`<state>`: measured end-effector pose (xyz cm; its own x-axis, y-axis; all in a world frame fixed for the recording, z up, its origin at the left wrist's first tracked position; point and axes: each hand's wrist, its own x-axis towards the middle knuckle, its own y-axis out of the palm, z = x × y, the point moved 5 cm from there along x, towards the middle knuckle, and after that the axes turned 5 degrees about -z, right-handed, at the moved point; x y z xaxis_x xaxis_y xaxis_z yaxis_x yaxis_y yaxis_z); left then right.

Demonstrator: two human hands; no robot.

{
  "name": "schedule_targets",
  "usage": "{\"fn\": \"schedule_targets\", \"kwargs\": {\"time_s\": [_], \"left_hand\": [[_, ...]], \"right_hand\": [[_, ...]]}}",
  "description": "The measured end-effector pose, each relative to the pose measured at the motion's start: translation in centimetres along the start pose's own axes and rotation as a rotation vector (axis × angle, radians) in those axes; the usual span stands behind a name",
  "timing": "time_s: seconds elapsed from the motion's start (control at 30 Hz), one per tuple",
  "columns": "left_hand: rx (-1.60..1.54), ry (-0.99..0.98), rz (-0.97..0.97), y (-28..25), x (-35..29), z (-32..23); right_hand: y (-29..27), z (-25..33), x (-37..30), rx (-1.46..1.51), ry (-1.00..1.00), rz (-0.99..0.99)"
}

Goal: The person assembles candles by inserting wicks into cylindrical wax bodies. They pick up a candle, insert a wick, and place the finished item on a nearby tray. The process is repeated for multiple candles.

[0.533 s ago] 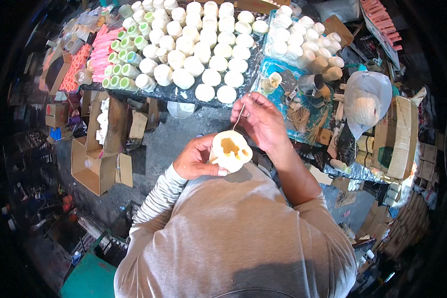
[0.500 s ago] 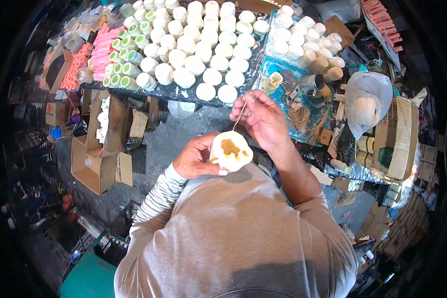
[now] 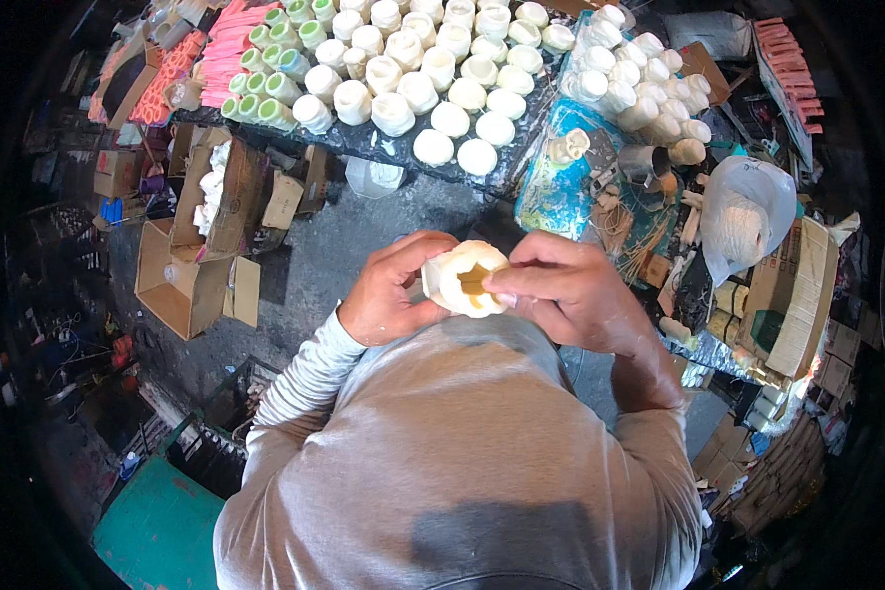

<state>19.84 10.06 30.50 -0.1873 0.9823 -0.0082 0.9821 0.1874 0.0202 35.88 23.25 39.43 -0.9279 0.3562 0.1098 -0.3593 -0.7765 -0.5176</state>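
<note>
In front of my chest I hold a hollow, cream-coloured, wax-like piece [image 3: 449, 283] with a jagged-edged opening, tilted toward the right. My left hand [image 3: 391, 293] wraps its left side, thumb below and fingers above. My right hand [image 3: 578, 295] is closed in a pinch, with thumb and fingertips at the opening's right rim, partly inside it. Whatever those fingertips hold is hidden. Beyond my hands, many rounded white wax-like pieces [image 3: 391, 113] stand in rows on a dark-covered table [image 3: 359, 145].
Green-rimmed cups [image 3: 275, 110] and pink sticks [image 3: 228, 49] lie at the far left. On the right, a blue surface [image 3: 551, 187] bears more cream pieces, cords [image 3: 649, 236] and a metal can [image 3: 644, 162]. A clear bag [image 3: 747, 211] sits beyond. Cardboard boxes [image 3: 189, 285] stand left on the floor.
My right hand has come down from above the piece, where it held a thin cord, to the opening. The piece has turned toward it. The view has shifted slightly.
</note>
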Motion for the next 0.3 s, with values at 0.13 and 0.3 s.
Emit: {"fn": "schedule_targets", "kwargs": {"time_s": [0.13,0.3], "left_hand": [[0.063,-0.069,0.076,-0.4,-0.1,0.6],[0.264,0.001,0.121,-0.6,-0.3,1.2]], "right_hand": [[-0.2,0.5,0.4,-0.347,-0.124,0.137],[1.6,-2.2,1.2,-0.591,0.062,0.596]]}}
